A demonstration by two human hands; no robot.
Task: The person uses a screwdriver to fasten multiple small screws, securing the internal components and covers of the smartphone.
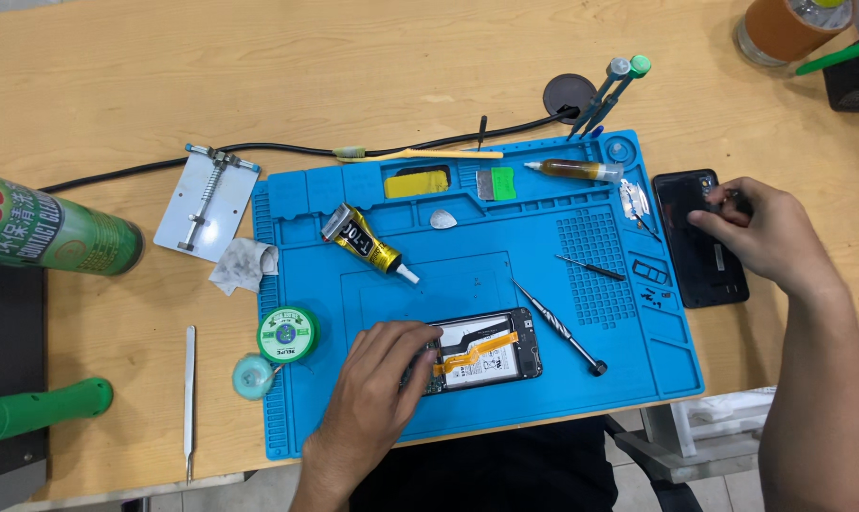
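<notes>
An opened phone (486, 353) with an orange flex strip across its insides lies on the blue work mat (505, 228). My left hand (384, 365) rests on its left end, fingers curled over the edge. My right hand (763, 235) reaches to the right of the mat and presses its fingertips on a black phone back cover (696, 248) lying on the wooden table. A screwdriver (557, 325) lies just right of the phone.
On the mat lie a yellow-black glue tube (365, 243), a small screwdriver (590, 268), a syringe (576, 169), a pick (443, 219). A green can (50, 232), metal holder (207, 201), solder spools (287, 334), tweezers (189, 398) sit to the left.
</notes>
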